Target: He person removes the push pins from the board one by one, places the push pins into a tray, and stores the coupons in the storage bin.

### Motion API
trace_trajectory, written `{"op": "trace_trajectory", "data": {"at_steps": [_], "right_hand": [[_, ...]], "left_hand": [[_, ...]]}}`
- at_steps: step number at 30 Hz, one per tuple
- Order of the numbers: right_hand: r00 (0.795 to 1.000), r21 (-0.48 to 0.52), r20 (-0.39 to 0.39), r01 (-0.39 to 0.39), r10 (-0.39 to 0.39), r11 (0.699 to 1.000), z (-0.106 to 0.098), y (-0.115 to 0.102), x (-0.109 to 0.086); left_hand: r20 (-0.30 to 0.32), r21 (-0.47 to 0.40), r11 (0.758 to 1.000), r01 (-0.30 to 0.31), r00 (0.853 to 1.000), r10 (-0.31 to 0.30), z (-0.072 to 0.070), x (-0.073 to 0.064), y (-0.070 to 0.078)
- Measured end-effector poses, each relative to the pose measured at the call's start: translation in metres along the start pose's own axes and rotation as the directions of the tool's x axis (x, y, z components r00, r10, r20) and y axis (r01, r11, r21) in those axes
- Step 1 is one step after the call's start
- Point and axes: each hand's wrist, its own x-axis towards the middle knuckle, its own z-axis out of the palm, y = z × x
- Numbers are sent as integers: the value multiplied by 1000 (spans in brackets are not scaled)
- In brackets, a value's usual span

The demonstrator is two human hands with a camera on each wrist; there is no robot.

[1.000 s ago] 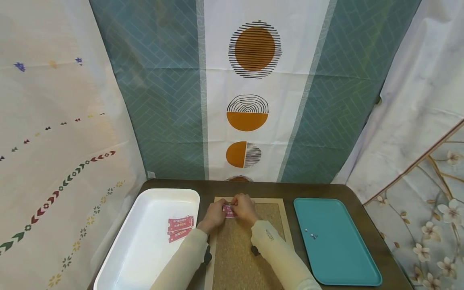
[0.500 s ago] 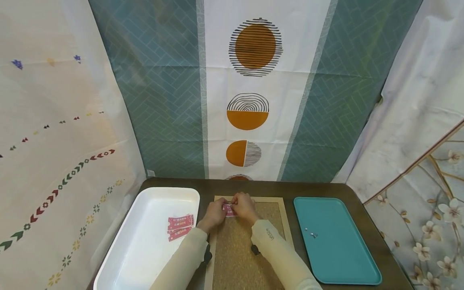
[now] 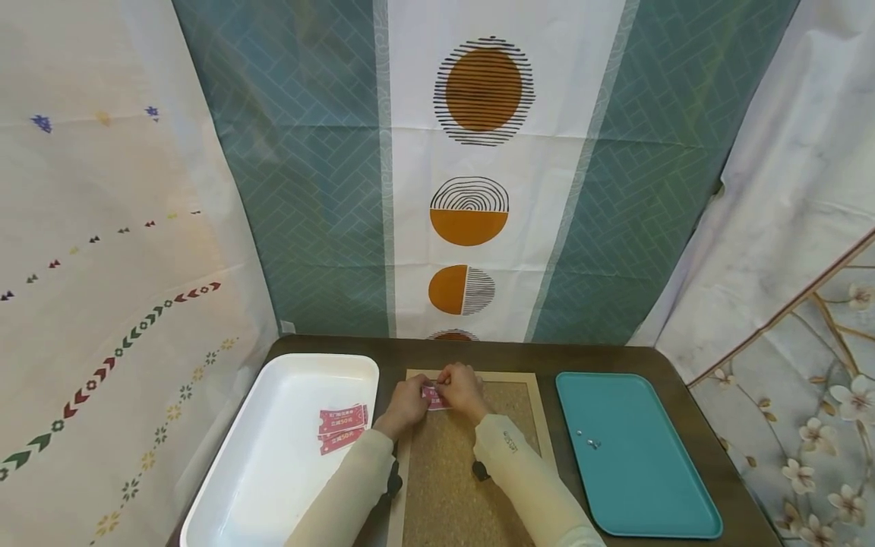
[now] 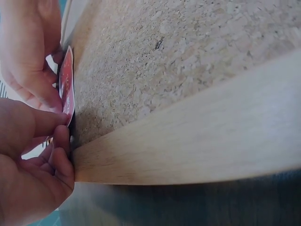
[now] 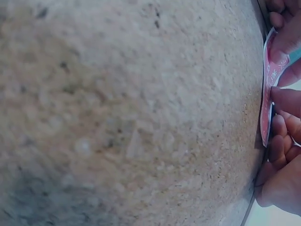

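Note:
A small pink-red paper coupon with white print lies at the top of a wood-framed cork board. My left hand pinches the coupon's left end; its thumb and finger meet there in the left wrist view, where the coupon bends slightly. My right hand has thumb and fingertips bunched at the coupon's upper middle. In the right wrist view its fingers grip at the coupon, with a tiny bright glint beside them. Whether a pin sits between those fingertips is hidden.
A white tray on the left holds more pink coupons. To the right lies a teal tray with several tiny silvery pieces. All stand on a dark table enclosed by hanging cloths.
Both hands stay at the coupon with hardly any movement. The head view shifts very slightly; the trays and their contents look the same.

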Motion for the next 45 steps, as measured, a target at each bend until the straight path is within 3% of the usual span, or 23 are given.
{"op": "trace_trajectory", "data": {"at_steps": [9,19,23,28,33,36,45], "right_hand": [[1000,-14,20,-9,9,1000,2,2,2],[1000,-38,5,3,-3,999,1,3,2],[1000,-32,16,5,-4,999,1,4,1],[998,38,55,29,-31,999,-5,4,-2],[993,141,80,80,-92,987,-14,4,-4],[988,141,64,129,-139,982,-18,5,-5],[981,214,132,110,-140,971,-28,9,-9]], "left_hand": [[-38,7,1000,-2,999,3,3,-2,1],[-36,-11,1000,12,999,-12,5,0,1],[-19,-60,997,46,999,-48,1,0,2],[-7,-98,992,77,997,-78,-4,-2,2],[-18,-94,994,52,998,-54,-7,-3,4],[-15,-77,996,42,999,-44,-9,-4,6],[-31,-59,998,32,999,-34,-22,-10,15]]}}
